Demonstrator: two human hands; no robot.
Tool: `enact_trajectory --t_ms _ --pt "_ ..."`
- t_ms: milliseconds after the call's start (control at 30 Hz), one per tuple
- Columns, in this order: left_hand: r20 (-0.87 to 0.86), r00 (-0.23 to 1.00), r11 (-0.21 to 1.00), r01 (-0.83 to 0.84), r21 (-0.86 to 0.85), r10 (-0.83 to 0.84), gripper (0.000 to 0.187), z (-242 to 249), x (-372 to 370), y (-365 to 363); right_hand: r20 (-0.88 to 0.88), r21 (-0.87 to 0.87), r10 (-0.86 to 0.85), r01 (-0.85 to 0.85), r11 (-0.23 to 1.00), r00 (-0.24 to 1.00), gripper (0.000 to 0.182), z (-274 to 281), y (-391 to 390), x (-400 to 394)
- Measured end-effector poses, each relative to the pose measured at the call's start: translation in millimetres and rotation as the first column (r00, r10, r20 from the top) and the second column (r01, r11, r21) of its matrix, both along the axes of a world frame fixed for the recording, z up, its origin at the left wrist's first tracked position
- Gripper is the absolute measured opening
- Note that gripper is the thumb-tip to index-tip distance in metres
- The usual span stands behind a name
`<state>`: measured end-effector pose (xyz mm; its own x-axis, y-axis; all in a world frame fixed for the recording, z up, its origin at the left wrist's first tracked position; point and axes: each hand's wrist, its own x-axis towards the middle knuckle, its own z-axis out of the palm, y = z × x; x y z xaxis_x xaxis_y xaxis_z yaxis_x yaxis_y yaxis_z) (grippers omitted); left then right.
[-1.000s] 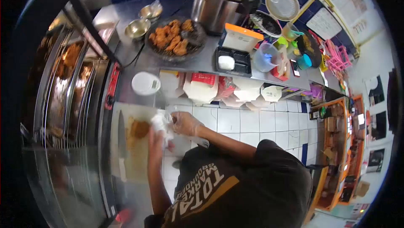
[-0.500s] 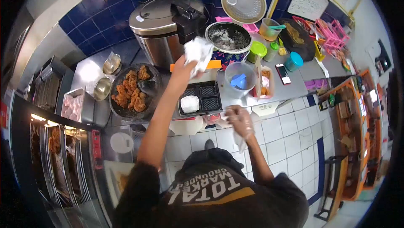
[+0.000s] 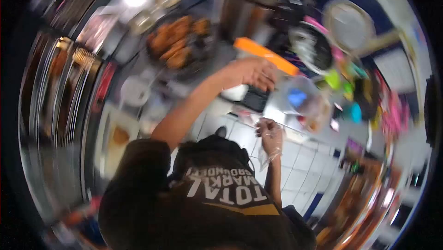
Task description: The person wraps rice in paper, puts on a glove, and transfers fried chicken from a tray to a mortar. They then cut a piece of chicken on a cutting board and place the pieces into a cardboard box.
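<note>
The fingers of the left hand (image 3: pixel 251 72) are bent and close together, pointing toward the right and slightly down; the blur hides their tips, so I cannot tell whether they grip anything. They reach over the black tray (image 3: pixel 255 98), hiding its upper part from this view, and whether they touch it is unclear. The tray's long axis slants down to the right, roughly parallel to the orange edge (image 3: pixel 266 56) of the box flap standing just behind the hand. A white lump (image 3: pixel 235 92) sits at the tray's left end, below the left wrist. The right hand (image 3: pixel 271 135), in a clear plastic glove (image 3: pixel 275 150), is near the tray's lower right, in front of the steel counter (image 3: pixel 277 110); its fingers are curled narrow, and I cannot tell if they hold something. Right of the tray is a clear jug (image 3: pixel 311 94) with a blue thing (image 3: pixel 296 97) inside; to its upper left, fried pieces (image 3: pixel 173 42) lie on a dark plate. Farther out, a white kitchen scale (image 3: pixel 134 90) stands near a cutting board (image 3: pixel 105 150). The dark shirt (image 3: pixel 207 222) shows "TOTAL" and a smeared "MARKET" upside down, above a yellow stripe; the writing on the wall sheet (image 3: pixel 394 71) is too blurred to read.
</note>
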<state>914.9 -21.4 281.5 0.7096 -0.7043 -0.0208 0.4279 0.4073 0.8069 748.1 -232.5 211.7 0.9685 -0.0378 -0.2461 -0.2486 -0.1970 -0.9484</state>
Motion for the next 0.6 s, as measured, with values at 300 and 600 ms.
enact_trajectory --t_ms 300,600 --pt "0.858 0.402 -0.831 -0.317 0.458 0.319 0.039 -113.7 -425.1 308.7 -0.025 -0.057 0.723 -0.723 0.689 0.691 0.023 -20.2 197.9 7.7" --pt "0.551 0.788 -0.740 -0.194 0.644 0.273 0.031 -157.2 -524.6 433.2 0.299 -0.705 0.925 -0.598 0.380 0.234 0.034 -69.6 447.3 -108.5"
